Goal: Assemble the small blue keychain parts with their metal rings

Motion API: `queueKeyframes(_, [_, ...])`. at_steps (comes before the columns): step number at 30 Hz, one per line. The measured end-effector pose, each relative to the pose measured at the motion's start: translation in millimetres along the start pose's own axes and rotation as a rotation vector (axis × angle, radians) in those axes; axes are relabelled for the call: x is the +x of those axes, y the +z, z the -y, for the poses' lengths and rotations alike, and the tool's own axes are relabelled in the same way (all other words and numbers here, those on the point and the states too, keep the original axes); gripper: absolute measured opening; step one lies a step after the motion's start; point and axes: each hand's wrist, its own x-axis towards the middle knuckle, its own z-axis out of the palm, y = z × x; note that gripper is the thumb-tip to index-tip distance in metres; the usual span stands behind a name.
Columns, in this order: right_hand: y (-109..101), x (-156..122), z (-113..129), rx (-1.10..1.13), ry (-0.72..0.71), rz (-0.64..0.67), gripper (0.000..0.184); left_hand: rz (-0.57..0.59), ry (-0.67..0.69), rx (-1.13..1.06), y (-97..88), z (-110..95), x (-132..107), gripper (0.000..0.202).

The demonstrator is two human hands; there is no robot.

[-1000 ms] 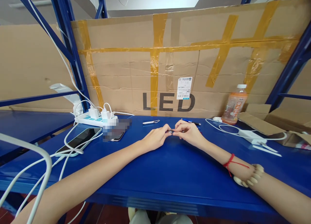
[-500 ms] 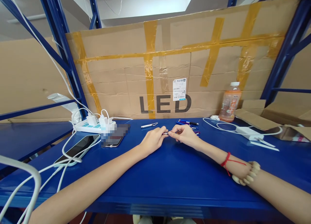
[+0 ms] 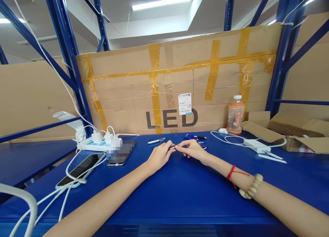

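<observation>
Between my two hands, near the middle of the blue surface, is a slim pen [image 3: 172, 147], of which only a short dark and silver stretch shows. My left hand [image 3: 161, 155] is closed around its left part. The thumb and fingertips of my right hand [image 3: 191, 150] pinch its right end. Behind my right hand lie several pens [image 3: 195, 137], blue and dark, partly hidden by it. A silver rod with a loop at one end [image 3: 155, 141] lies just beyond my left hand.
Left: a white power strip [image 3: 91, 144] with plugs, two phones, one black [image 3: 124, 154] and one in a pale case [image 3: 81, 170], and loose white cables. Right: a drink bottle [image 3: 235, 115], a white adapter [image 3: 257, 146] and an open cardboard box [image 3: 295, 127]. A large cardboard sheet [image 3: 123, 103] stands behind.
The camera view has tilted up, so more ceiling shows and the table things sit lower. Both hands keep the same hold on the pen, with little visible movement.
</observation>
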Motion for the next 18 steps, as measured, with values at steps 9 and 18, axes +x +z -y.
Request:
queueKeyframes(9, [-4,0,2,-0.018,0.027,0.038,0.043,0.026,0.022,-0.093,-0.1,2,0,0.015])
queueKeyframes(18, [-13,5,-3,-0.039,0.013,0.105,0.036,0.02,0.232,-0.04,-4.7,-8,-5,0.024])
